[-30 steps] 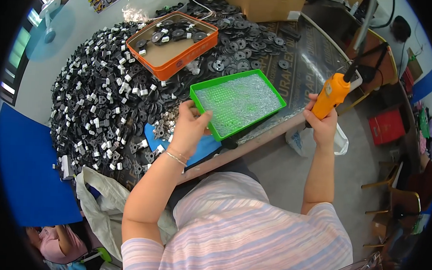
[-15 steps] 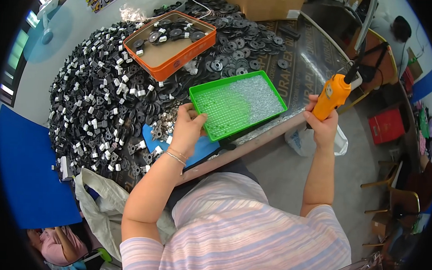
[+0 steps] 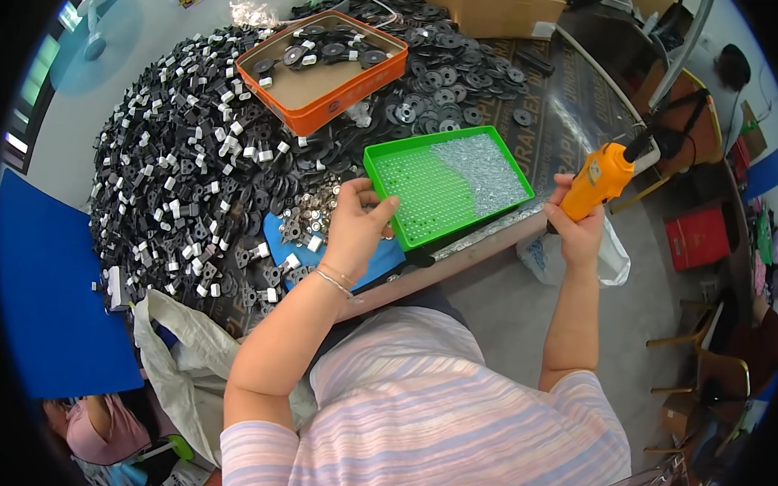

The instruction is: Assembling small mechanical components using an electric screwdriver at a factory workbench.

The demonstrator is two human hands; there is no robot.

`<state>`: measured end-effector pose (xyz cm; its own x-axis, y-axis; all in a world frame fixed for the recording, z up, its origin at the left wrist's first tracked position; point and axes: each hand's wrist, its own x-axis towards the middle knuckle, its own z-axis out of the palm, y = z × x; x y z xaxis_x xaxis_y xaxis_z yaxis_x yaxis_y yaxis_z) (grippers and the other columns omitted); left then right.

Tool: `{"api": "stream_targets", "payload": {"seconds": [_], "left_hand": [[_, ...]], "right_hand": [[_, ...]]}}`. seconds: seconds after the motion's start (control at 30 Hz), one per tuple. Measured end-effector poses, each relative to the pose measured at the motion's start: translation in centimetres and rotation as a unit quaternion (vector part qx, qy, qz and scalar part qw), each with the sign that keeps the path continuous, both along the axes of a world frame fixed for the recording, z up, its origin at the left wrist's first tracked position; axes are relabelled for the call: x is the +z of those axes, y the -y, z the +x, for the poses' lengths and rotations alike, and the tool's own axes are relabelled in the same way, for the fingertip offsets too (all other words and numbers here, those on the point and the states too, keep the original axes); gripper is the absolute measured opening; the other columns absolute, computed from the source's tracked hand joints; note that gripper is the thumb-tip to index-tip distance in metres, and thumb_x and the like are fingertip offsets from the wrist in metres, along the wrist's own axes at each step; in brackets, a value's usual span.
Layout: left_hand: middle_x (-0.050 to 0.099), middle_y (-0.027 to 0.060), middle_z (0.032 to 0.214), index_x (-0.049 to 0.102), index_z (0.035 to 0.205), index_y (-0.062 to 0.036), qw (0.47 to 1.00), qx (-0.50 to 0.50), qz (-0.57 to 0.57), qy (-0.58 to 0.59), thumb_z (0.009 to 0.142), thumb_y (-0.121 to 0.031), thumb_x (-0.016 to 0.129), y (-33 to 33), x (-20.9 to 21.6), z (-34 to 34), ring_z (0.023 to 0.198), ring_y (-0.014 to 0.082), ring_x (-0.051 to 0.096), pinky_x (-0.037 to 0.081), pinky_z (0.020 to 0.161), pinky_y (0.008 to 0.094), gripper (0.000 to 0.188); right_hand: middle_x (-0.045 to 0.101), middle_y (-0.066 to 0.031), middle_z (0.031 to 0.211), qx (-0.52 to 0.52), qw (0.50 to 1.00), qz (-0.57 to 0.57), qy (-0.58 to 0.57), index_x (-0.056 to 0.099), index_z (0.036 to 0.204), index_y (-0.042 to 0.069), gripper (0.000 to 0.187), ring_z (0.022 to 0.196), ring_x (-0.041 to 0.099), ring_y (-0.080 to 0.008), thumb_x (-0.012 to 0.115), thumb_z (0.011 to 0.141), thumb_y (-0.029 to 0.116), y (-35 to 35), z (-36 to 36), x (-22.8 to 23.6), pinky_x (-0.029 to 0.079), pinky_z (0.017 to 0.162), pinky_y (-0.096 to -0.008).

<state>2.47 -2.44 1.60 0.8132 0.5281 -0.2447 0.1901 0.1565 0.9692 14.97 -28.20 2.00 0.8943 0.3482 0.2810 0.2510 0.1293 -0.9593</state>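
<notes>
My left hand (image 3: 360,229) grips the left side of a shallow green tray (image 3: 425,197), with the thumb over its rim. The tray's floor is a grid of small holes, and loose silvery screws (image 3: 486,169) lie heaped in its right half. A few dark spots show in the holes nearest me. In my right hand (image 3: 580,231) is an orange electric screwdriver (image 3: 600,180), its cord end pointing up and right. Its tip is hidden from view. Beside my left wrist, small round metal parts (image 3: 309,214) lie partly on a blue sheet (image 3: 380,261).
A big heap of black parts with white blocks (image 3: 194,168) covers the table's left side. Behind the tray stand an orange box (image 3: 316,112) holding several black discs, loose black discs (image 3: 441,95) and a cardboard box (image 3: 491,15). A person (image 3: 108,426) sits at lower left.
The green tray and both hands appear slightly further right as the view shifts. The screws now have a sharper edge, and the bare grid shows more clearly. Both grips stay the same.
</notes>
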Motion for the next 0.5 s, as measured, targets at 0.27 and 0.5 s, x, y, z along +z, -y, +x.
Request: {"api": "stream_targets", "payload": {"seconds": [0.27,0.5], "left_hand": [[0.055,0.0110,0.100,0.038,0.115,0.0015,0.999,-0.003,0.020,-0.041,0.084,-0.008,0.057,-0.2,-3.0,-1.0,0.079,0.0150,0.056,0.048,0.061,0.0255,0.037],[0.049,0.0174,0.117,0.033,0.123,0.0038,1.000,0.015,-0.007,0.013,0.082,-0.005,0.057,1.2,-4.7,-3.4,0.103,0.0244,0.052,0.044,0.086,0.0318,0.048]], "right_hand": [[0.050,-0.0007,0.073,-0.005,0.999,0.007,0.036,0.034,0.129,-0.002,0.066,0.067,0.048,-0.0087,0.064,0.071,0.003,-0.7,-0.6,0.2,0.039,0.063,-0.0214],[0.052,-0.0062,0.095,0.095,0.993,0.054,0.054,0.033,0.130,-0.004,0.069,0.076,0.052,-0.0117,0.067,0.071,0.010,-2.4,-2.4,1.2,0.044,0.067,-0.0236]]}}
